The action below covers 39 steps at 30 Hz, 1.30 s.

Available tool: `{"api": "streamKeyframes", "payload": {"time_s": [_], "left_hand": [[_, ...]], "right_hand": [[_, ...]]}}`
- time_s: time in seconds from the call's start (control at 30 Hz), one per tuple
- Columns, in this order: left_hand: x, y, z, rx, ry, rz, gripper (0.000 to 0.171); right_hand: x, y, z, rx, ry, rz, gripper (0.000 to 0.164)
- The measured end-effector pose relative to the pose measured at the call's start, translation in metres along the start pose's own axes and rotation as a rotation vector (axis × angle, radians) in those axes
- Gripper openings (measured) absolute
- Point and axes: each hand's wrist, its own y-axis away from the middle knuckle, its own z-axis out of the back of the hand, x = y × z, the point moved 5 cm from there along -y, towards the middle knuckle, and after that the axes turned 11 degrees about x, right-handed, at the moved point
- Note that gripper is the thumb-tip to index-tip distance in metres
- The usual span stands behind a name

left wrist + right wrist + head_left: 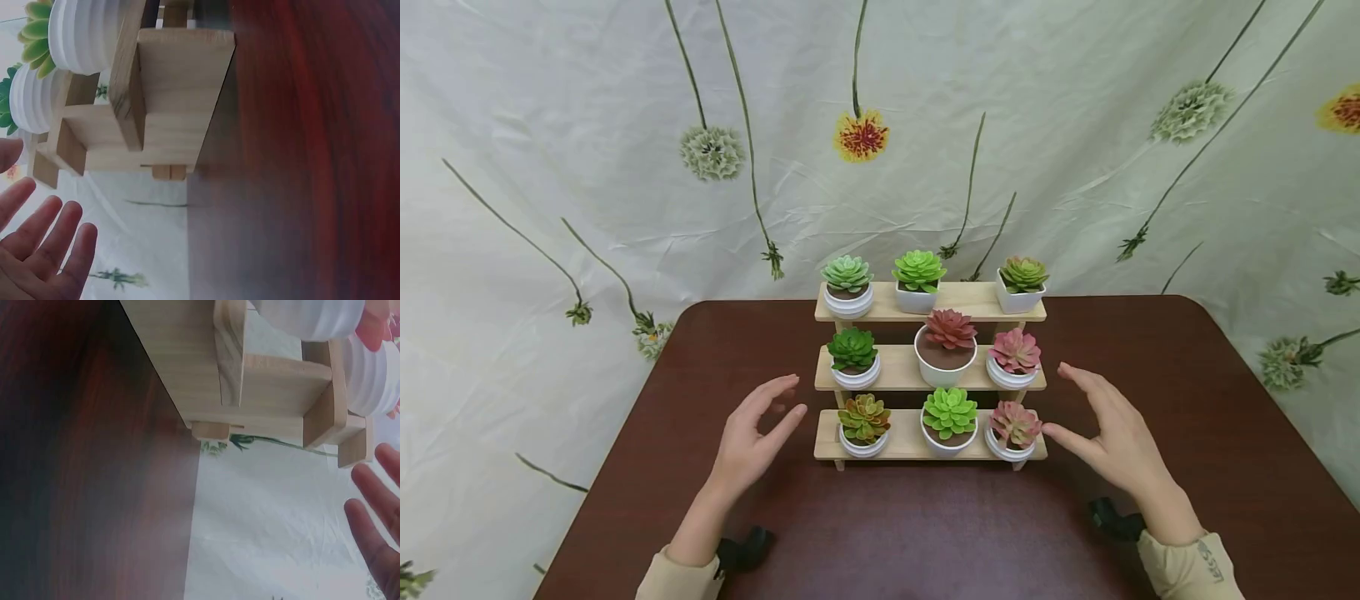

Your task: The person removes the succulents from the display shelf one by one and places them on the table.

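A three-tier wooden stand (904,435) carries three potted succulents on each step. On the bottom step are a brownish-green succulent (864,419), a bright green one (951,413) and a pink one (1016,423). Above sit a dark green succulent (853,349), a dark red one (951,328) in a larger pot, and another pink one (1017,350). My left hand (748,442) is held to the left of the stand, fingers loosely bent and apart from it. On the other side, my right hand (1112,437) has its thumb tip close by the lower pink succulent. Both hands hold nothing.
The top step bears a pale green succulent (847,273), a bright green one (919,271) and an olive one (1024,274). Beneath the stand is a dark reddish-brown table (940,533). A pale flower-printed cloth (1045,75) hangs behind it.
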Motion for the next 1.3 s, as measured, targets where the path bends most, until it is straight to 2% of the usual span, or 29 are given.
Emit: {"api": "streamKeyframes", "payload": {"time_s": [0.1, 0.23, 0.33, 0.47, 0.7, 0.83, 0.93, 1.13, 1.3], "left_hand": [[-0.008, -0.001, -0.001, 0.006, 0.091, 0.016, 0.038], [-0.016, -0.003, -0.002, 0.03, 0.229, 0.111, 0.034], [-0.014, -0.002, -0.005, 0.055, 0.312, 0.199, 0.033], [-0.006, -0.002, -0.011, 0.09, 0.407, 0.249, 0.034], [0.008, 0.0, -0.022, 0.13, 0.525, 0.294, 0.035], [0.021, 0.003, -0.029, 0.154, 0.558, 0.326, 0.036], [0.031, 0.005, -0.034, 0.174, 0.574, 0.325, 0.036], [0.04, 0.007, -0.041, 0.208, 0.618, 0.281, 0.036], [0.046, 0.009, -0.046, 0.237, 0.661, 0.301, 0.036]], "right_hand": [[0.002, 0.001, -0.001, -0.028, -0.049, 0.036, 0.08], [0.004, 0.002, -0.004, -0.045, -0.142, 0.06, 0.075], [0.004, 0.002, -0.007, -0.047, -0.209, 0.054, 0.074], [0.005, 0.003, -0.012, -0.056, -0.292, 0.048, 0.072], [0.025, 0.002, -0.01, -0.042, -0.495, 0.051, 0.067], [0.009, 0.007, -0.024, -0.045, -0.607, 0.07, 0.071], [-0.005, 0.012, -0.036, -0.05, -0.652, 0.079, 0.074], [-0.007, 0.014, -0.042, -0.032, -0.696, 0.065, 0.072], [-0.007, 0.014, -0.048, -0.02, -0.702, 0.077, 0.072]]}}
